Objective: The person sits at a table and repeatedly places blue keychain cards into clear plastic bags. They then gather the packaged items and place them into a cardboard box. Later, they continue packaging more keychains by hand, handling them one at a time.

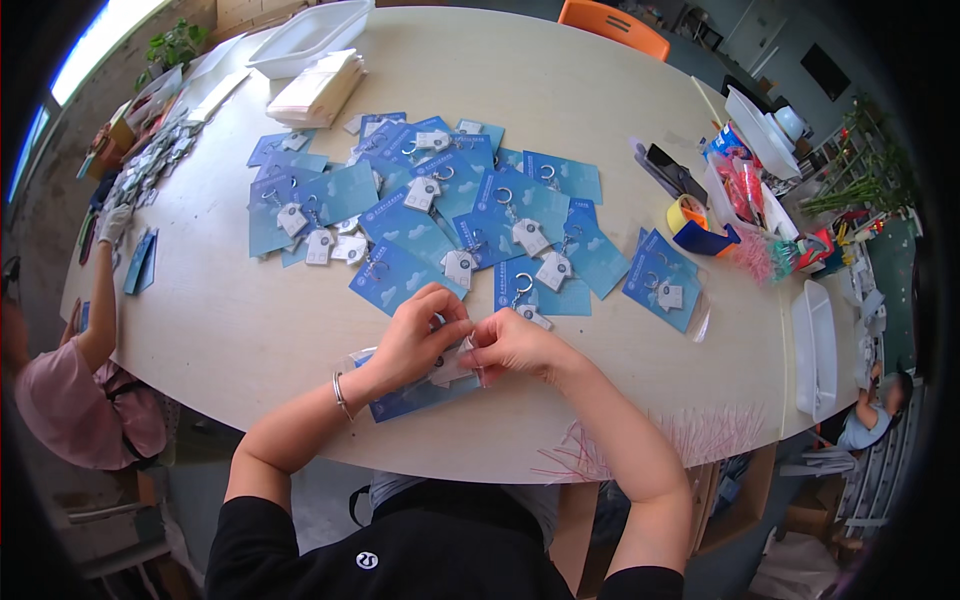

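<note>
Close to the table's near edge, my left hand point(415, 337) and my right hand point(515, 345) meet over a blue card point(415, 400) in a clear plastic bag. A white house-shaped keychain point(448, 368) lies on the card, partly hidden by my fingers. The fingers of my right hand pinch the bag's edge, which shows as a shiny fold. My left hand's thumb and fingers are bent together at the bag; the exact grip is partly hidden. Just beyond my hands is a spread pile of blue cards point(405, 235) with house-shaped keychains point(530, 237) on metal rings.
A bagged card point(665, 285) lies to the right, near a tape dispenser point(700, 225) and a phone point(675, 172). Pink-and-white twist ties point(690, 440) lie near the front edge. A stack of bags point(318, 88) and a white tray point(310, 40) are far left. A co-worker point(85, 400) sits left.
</note>
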Demonstrator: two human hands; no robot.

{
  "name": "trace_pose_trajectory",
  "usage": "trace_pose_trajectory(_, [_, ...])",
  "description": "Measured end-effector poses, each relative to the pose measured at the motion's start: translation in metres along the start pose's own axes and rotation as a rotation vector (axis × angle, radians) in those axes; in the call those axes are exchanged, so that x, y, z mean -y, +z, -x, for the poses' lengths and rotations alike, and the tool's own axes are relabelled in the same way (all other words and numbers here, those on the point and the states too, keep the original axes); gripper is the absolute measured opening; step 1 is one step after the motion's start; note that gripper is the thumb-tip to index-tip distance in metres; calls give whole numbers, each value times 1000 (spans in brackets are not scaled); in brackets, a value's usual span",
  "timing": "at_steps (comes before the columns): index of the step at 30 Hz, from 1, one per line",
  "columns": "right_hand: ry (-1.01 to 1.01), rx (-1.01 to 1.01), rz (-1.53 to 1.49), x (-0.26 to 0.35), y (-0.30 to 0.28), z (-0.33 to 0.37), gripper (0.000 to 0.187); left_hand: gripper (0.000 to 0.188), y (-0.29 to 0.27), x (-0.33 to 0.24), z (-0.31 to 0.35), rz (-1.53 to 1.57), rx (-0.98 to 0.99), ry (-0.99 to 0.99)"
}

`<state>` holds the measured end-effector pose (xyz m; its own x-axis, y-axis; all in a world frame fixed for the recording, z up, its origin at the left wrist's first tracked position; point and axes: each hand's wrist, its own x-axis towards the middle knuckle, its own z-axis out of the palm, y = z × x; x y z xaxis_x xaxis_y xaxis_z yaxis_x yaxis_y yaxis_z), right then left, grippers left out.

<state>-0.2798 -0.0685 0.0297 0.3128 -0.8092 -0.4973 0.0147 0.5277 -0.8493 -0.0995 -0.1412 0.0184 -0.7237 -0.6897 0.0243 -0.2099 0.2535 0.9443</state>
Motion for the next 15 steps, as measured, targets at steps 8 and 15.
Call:
trace_pose_trajectory(8, [7, -134, 183, -2, 2, -1, 17, 8, 8, -12, 0, 191, -44, 121])
trace_pose_trajectory(15, [-121, -296, -30, -15, 0, 13, 2, 4, 25, -31, -16, 141, -48, 178])
